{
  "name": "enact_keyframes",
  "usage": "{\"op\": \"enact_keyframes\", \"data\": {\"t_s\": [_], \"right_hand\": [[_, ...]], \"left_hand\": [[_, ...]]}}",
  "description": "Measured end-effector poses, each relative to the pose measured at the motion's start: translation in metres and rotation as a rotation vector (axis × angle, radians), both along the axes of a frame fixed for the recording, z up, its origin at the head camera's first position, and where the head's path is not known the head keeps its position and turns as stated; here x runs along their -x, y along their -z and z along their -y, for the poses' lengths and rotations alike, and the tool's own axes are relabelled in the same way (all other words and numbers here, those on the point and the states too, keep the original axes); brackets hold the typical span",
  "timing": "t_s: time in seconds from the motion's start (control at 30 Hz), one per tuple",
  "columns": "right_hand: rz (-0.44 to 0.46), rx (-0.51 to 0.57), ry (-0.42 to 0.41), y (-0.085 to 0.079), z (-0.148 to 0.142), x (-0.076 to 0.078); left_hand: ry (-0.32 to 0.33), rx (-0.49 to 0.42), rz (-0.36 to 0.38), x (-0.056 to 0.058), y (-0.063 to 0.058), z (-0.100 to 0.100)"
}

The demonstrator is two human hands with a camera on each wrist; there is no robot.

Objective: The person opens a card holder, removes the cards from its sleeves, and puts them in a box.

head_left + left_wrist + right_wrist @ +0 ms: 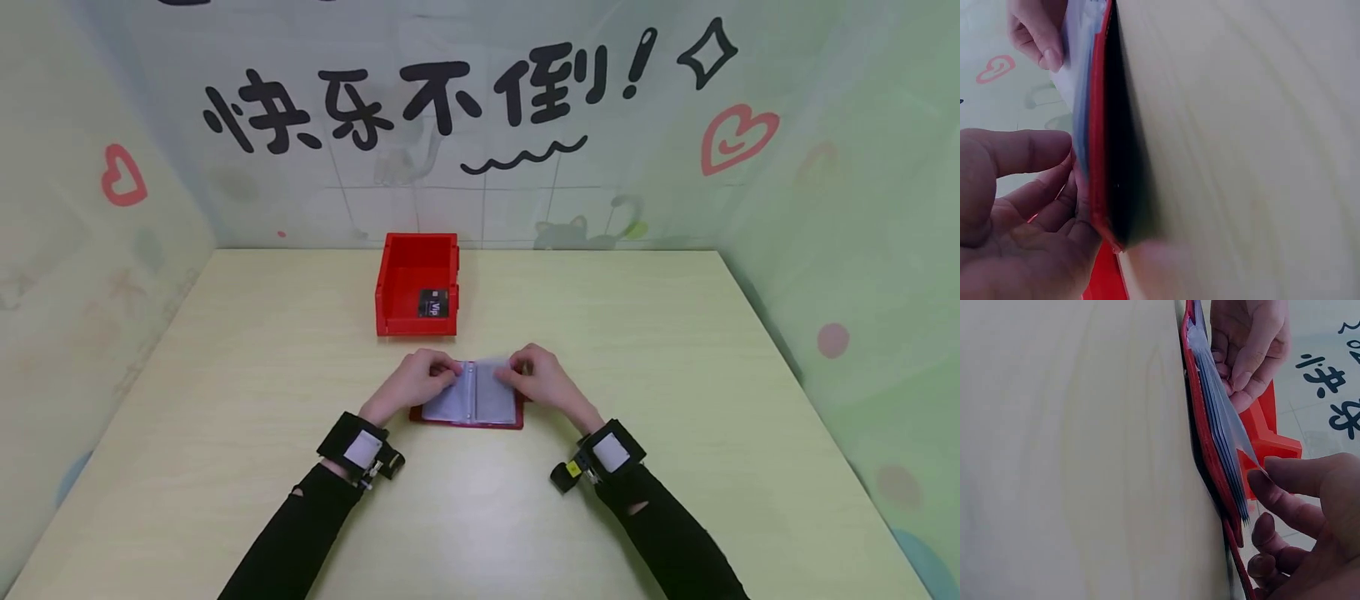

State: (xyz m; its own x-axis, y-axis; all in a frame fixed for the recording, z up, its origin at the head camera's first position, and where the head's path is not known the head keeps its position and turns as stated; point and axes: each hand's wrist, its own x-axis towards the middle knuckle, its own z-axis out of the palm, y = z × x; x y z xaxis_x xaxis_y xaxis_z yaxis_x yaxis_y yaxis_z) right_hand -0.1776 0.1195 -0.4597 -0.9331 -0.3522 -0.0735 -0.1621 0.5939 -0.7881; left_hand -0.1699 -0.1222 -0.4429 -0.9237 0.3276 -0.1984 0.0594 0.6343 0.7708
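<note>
A small card holder (486, 426) with a dark red cover and clear plastic sleeves lies spread on the table. My left hand (422, 381) is at its upper left, with thumb and fingers curled at the edge of the left-hand sleeves (447, 406). On the other side my right hand (542, 379) pinches the outer corner of one clear sleeve (1235, 428) between thumb and forefinger. That sleeve is lifted away from the stack of sleeves below it. The right hand's other fingers curl loosely beside the cover (1200, 419).
Beyond the card holder stands a red bin (414, 327) at the back of the table (225, 400). A black card (432, 303) marked "Vip" lies inside it. Printed cloth walls (465, 208) border the table at the back and sides.
</note>
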Motion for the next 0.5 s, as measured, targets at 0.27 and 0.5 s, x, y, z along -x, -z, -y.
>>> {"op": "enact_keyframes", "data": {"t_s": [0.27, 0.5], "right_hand": [[0.044, 0.105, 0.001, -0.0045, 0.0039, -0.0036], [0.040, 0.159, -0.061, -0.0053, 0.0102, -0.0064]], "left_hand": [[-0.005, -0.070, 0.032, 0.0031, 0.0073, 0.0054], [-0.009, -0.143, 0.077, 0.0040, 0.0062, 0.0092]]}}
